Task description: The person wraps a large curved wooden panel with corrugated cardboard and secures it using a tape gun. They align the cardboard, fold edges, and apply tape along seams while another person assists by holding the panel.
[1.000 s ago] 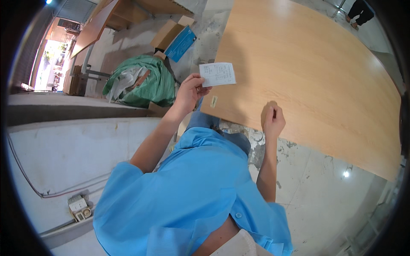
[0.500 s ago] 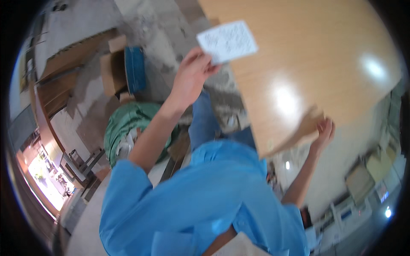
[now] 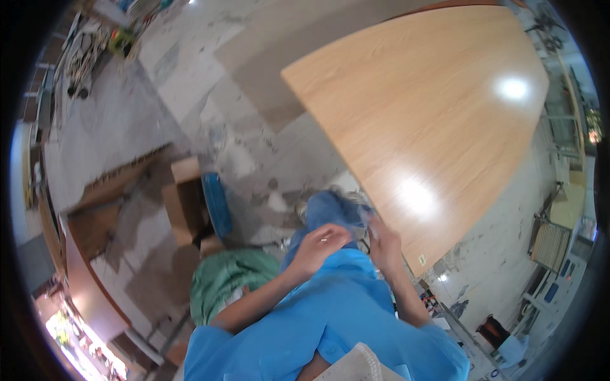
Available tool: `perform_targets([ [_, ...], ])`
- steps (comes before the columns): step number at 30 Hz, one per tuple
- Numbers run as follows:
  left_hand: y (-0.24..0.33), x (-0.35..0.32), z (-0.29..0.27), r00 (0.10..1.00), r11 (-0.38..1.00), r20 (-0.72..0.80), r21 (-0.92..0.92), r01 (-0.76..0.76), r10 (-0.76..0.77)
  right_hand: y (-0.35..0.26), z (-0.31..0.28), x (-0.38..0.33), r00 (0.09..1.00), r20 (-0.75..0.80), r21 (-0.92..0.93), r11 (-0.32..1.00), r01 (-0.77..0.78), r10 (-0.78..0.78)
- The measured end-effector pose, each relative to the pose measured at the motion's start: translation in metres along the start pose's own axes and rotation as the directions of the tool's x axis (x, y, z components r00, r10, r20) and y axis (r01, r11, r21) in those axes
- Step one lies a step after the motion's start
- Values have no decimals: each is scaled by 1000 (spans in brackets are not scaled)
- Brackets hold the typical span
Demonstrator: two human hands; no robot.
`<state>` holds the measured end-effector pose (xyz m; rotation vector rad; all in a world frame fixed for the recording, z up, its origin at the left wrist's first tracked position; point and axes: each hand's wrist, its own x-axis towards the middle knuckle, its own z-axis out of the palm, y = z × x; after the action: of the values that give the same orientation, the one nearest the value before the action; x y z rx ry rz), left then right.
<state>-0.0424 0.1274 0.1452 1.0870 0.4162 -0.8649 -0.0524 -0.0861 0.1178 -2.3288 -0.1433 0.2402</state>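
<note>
My left hand [image 3: 323, 249] is in front of my waist, its back turned up and its fingers bent toward the right; its fingertips are hard to make out. Close by on the right is my right hand [image 3: 385, 246], raised beside the table's near corner and smeared by motion. Its fingers look closed around a pale, blurred thing [image 3: 367, 220] too indistinct to name. Both hands are apart from the light wood tabletop [image 3: 438, 140]. No written card can be made out now.
A green cloth sack [image 3: 229, 279] lies to my left. Beyond it are an open cardboard box [image 3: 181, 213] and a blue case [image 3: 217, 204]. Larger cardboard [image 3: 101, 228] is farther left. White equipment [image 3: 556, 289] stands at the far right.
My left hand has come down and back from above the table's edge to my waist; the white card it held has left view. My right hand has moved left from the table toward it.
</note>
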Motion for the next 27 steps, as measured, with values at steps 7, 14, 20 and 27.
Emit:
perform_targets([
  [7, 218, -47, -12, 156, 182, 122, -238, -954, 980, 94, 82, -112, 614, 616, -224, 857, -465, 494],
  [14, 341, -14, -18, 261, 566, 575, -451, -690, 776, 52, 136, -51, 466, 666, 426, 216, -879, 582],
  [20, 384, 37, -60, 132, 539, 559, -668, -513, 818, -14, 174, 20, 462, 685, 651, -187, -736, 563],
  [27, 456, 69, -166, 327, 735, 690, -445, -512, 646, -140, 265, 111, 487, 561, 770, -206, -604, 669],
])
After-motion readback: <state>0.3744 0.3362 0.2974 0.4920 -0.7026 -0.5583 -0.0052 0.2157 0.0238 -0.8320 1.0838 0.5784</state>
